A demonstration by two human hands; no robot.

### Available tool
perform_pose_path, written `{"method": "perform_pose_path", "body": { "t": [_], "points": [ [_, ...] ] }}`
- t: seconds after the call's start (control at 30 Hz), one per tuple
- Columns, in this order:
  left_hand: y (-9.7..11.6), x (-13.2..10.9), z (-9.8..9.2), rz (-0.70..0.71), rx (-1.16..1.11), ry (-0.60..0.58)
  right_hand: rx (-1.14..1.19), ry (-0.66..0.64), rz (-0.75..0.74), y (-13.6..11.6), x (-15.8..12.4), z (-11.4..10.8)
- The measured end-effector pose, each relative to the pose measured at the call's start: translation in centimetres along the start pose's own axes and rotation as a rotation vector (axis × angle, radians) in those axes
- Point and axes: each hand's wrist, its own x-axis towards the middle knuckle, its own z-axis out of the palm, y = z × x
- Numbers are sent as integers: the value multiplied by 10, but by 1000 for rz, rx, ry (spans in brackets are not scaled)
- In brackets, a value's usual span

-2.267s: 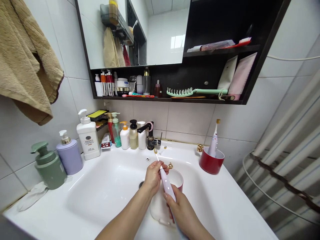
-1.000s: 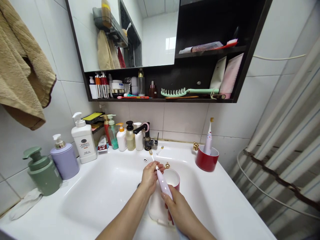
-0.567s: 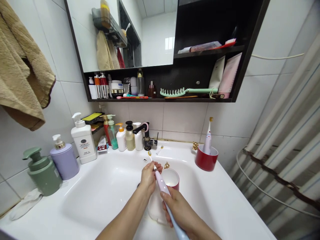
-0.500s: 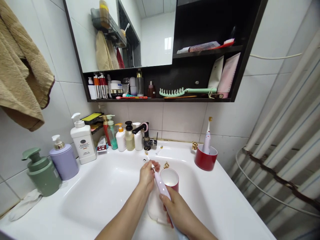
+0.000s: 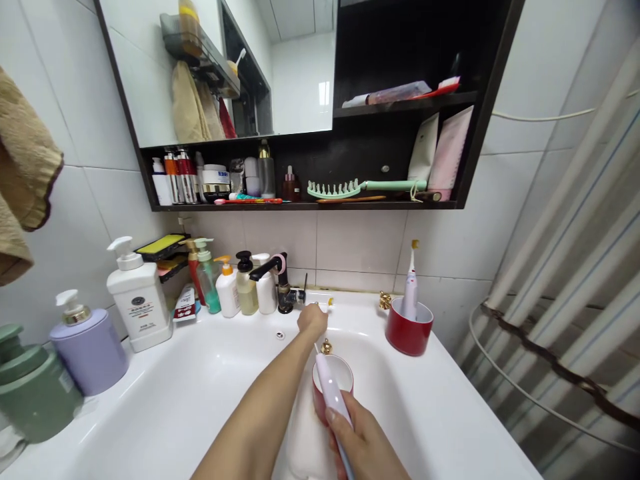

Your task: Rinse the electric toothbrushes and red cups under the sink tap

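Note:
My right hand is closed around a pale pink electric toothbrush handle, whose bare metal shaft points up and away. My left hand is at the back ledge of the sink, beside the black faucet. Its fingers are curled and mostly hidden, apparently around a small toothbrush head. Yellow bristles of a brush head show just right of that hand. Below the handle, a red cup with a white inside stands in the sink, partly covered by the handle, next to a whitish tray-like piece.
A red cup holding another electric toothbrush stands on the right counter. Several pump bottles line the left and back of the sink. Above is a dark cabinet with a green hairbrush.
The brush head has come off the handle, leaving its shaft bare. My left hand has moved from the shaft up to the back ledge. My right hand still holds the handle.

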Motion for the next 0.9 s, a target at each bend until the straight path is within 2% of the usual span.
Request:
{"method": "perform_pose_path", "body": {
  "t": [0.1, 0.2, 0.33, 0.47, 0.6, 0.77, 0.9],
  "points": [
    [4, 16, 9, 50, 127, 18, 16, 4, -67, 6, 6, -1],
    [-1, 19, 10, 109, 190, 25, 17, 5, -116, 9, 9, -2],
    [-14, 12, 3, 150, 196, 44, 76, -22, -80, 12, 9, -2],
    [-24, 5, -9, 98, 122, 54, 84, -30, -46, 12, 7, -1],
    [-27, -8, -27, 6, -59, 5, 28, 5, 19, 4, 4, -1],
    [-35, -53, -58, -58, -378, -143, -35, -30, 51, -4, -7, 5],
    [-45, -88, -74, -169, -847, -264, -36, -86, -5, -2, -16, 13]
  ]
}}
